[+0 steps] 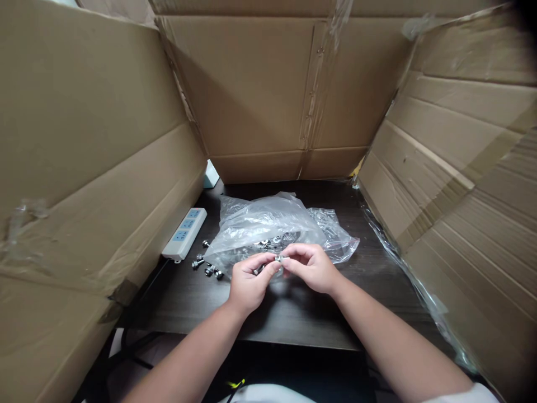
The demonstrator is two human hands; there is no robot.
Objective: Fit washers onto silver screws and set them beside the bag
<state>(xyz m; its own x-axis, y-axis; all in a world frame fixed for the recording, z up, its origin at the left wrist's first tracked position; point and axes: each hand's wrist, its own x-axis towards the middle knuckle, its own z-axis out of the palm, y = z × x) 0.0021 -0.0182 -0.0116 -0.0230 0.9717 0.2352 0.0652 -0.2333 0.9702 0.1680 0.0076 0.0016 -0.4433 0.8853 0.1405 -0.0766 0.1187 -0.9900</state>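
My left hand [250, 281] and my right hand [311, 267] meet over the dark table [293, 319], fingertips pinched together on a small metal bolt [277, 258] held between them. Right behind the hands lies a crumpled clear plastic bag [268, 224] holding more small metal parts. Several assembled bolts [207, 267] lie loose on the table just left of my left hand.
Tall cardboard sheets wall the table in on the left [84, 168], the back [277, 95] and the right [461, 184]. A white power strip [185, 233] lies at the left by the cardboard. Another clear bag [339, 235] lies to the right.
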